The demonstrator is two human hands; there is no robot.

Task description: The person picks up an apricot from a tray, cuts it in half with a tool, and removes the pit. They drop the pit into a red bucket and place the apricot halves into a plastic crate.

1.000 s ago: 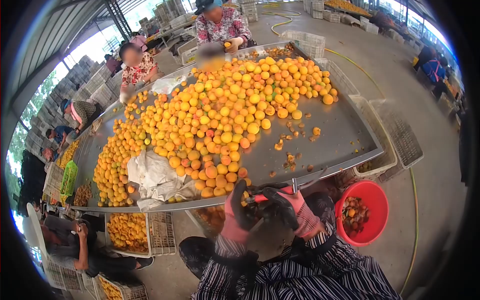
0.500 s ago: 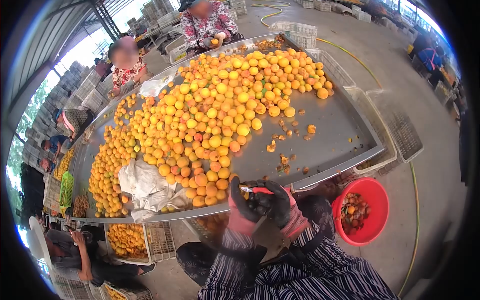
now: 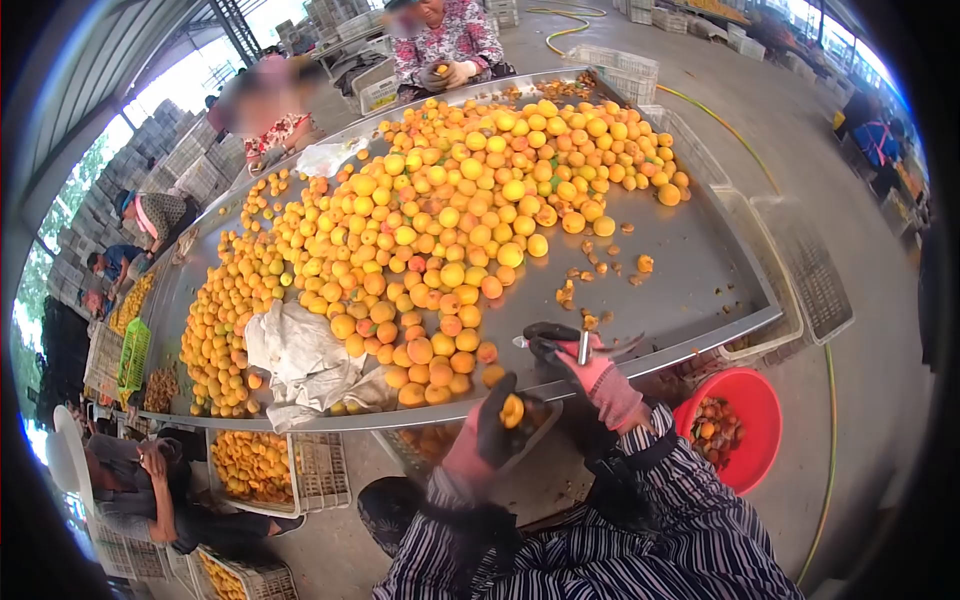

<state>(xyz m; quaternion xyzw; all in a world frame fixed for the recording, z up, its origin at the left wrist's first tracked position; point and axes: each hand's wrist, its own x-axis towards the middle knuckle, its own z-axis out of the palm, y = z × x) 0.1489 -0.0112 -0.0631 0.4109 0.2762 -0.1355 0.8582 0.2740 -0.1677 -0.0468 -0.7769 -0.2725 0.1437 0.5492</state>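
My left hand (image 3: pixel 488 430), in a dark-palmed pink glove, is closed around an orange apricot piece (image 3: pixel 512 411) just off the table's near edge. To its right, my right hand (image 3: pixel 585 365), gloved alike, reaches over the table edge, closed on a small metal hand tool (image 3: pixel 583 347). Its exact kind is blurred, though a pale tip points left. In front of both hands, a big heap of whole apricots (image 3: pixel 430 240) covers much of the metal table (image 3: pixel 690 270). Scraps of apricot (image 3: pixel 566 293) lie on the bare metal beyond my right hand.
A red bucket (image 3: pixel 755 420) of fruit scraps stands at my right. Below the table edge is a crate (image 3: pixel 320 470) of apricot pieces; a white cloth (image 3: pixel 300 350) lies against the heap. Across the table sits a co-worker (image 3: pixel 445 45); others work along the left. A yellow hose (image 3: pixel 830 470) crosses the floor.
My hands, together before, have moved apart. The left has drawn down with the apricot piece; the right has risen over the table edge with the tool. The view has shifted slightly.
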